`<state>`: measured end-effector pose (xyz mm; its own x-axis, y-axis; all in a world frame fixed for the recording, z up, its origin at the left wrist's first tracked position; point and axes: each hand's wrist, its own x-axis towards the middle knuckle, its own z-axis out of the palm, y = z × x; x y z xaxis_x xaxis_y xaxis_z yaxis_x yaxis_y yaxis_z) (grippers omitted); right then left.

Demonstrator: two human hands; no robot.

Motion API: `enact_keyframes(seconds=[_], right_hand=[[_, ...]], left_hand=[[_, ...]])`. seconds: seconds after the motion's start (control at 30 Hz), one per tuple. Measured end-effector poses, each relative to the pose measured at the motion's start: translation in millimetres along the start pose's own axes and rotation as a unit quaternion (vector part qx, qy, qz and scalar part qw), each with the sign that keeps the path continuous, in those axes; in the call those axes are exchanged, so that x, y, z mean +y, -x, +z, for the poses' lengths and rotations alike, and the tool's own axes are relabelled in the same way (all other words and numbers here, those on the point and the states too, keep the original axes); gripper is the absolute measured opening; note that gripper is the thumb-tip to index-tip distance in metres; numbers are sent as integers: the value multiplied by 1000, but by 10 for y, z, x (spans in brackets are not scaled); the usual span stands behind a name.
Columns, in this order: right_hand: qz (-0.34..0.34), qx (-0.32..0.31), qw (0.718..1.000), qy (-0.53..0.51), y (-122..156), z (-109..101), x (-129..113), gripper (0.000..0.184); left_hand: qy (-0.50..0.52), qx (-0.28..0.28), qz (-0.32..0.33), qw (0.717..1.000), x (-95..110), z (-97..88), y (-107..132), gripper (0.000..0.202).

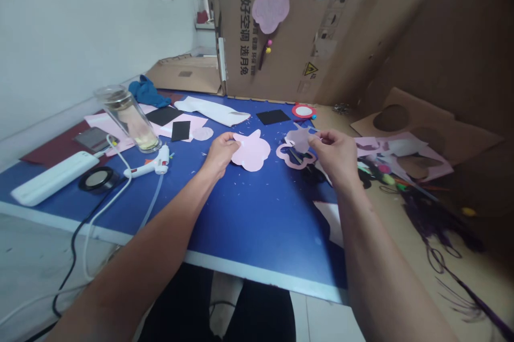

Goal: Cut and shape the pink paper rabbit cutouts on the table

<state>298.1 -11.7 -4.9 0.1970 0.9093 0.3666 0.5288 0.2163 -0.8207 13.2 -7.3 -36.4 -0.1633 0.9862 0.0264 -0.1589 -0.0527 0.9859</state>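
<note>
My left hand (221, 154) is closed on the left edge of a pink paper cutout (252, 153) with a lobed outline and pointed tips at its top. My right hand (334, 152) pinches a thin, paler lilac piece (298, 139) of similar lobed shape at its right edge. Just under that piece is a pink outline frame (308, 162) with an open middle. Dark-handled scissors (313, 173) lie beneath and beside it, partly hidden by my right hand. The two held pieces are apart from each other.
A glue gun (150, 164), black tape roll (98, 179), white power strip (54, 177) and glass bottle (130, 117) occupy the left. Cables hang over the front edge. A cardboard panel (297, 69) stands behind, bearing a pink ornament (271, 6). Paper scraps (425, 162) and purple tassels (437, 213) lie right.
</note>
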Motion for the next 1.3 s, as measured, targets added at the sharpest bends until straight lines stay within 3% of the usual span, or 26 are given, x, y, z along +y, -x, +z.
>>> enact_keyframes(seconds=[0.07, 0.13, 0.4, 0.8, 1.0, 1.13, 1.3], right_hand=[[21, 56, 998, -17, 31, 9, -109, 18], [24, 64, 996, -57, 73, 35, -223, 16], [38, 7, 985, -170, 257, 228, -468, 19], [113, -38, 969, -215, 481, 449, -432, 25], [90, -49, 955, -280, 407, 497, -328, 25], [60, -54, 955, -286, 383, 457, -415, 33], [58, -132, 926, -348, 403, 410, -564, 39]], left_hand=[[-1, -6, 0, 1000, -6, 9, 3, 23], [-3, -10, -3, 1000, -18, 20, 8, 21], [5, -15, -17, 1000, -41, 53, 77, 23], [10, 10, -103, 995, 17, 32, 216, 26], [45, 2, -68, 997, -17, 14, 167, 19], [34, -22, -44, 998, 5, 33, 170, 15], [50, -57, -58, 995, 32, 79, 159, 18]])
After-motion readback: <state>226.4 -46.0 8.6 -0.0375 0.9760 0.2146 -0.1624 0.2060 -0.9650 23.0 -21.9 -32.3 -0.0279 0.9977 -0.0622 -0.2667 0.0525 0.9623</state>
